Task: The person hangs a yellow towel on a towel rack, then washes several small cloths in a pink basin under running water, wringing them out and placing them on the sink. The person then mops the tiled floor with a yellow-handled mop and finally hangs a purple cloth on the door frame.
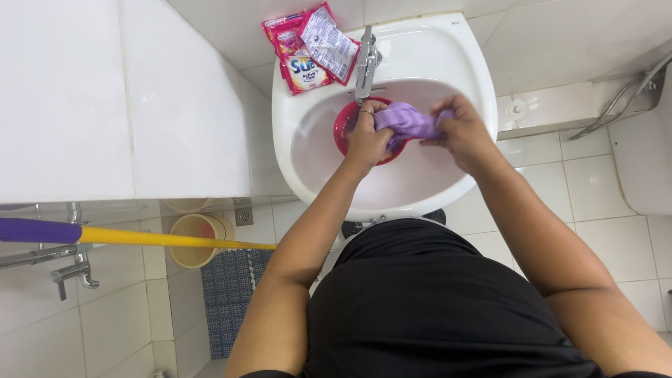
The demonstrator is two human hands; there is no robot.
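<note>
Over the red bowl (348,130) mid-frame, left hand (367,138) and right hand (458,133) both grip the purple cloth (406,122), keeping drips inside the white basin (462,77)

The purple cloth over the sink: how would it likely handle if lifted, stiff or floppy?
Probably floppy: the purple cloth bunches and folds between the left hand and right hand. Held under the faucet above the red bowl, it may be wet, so heavier and drippy.
</note>
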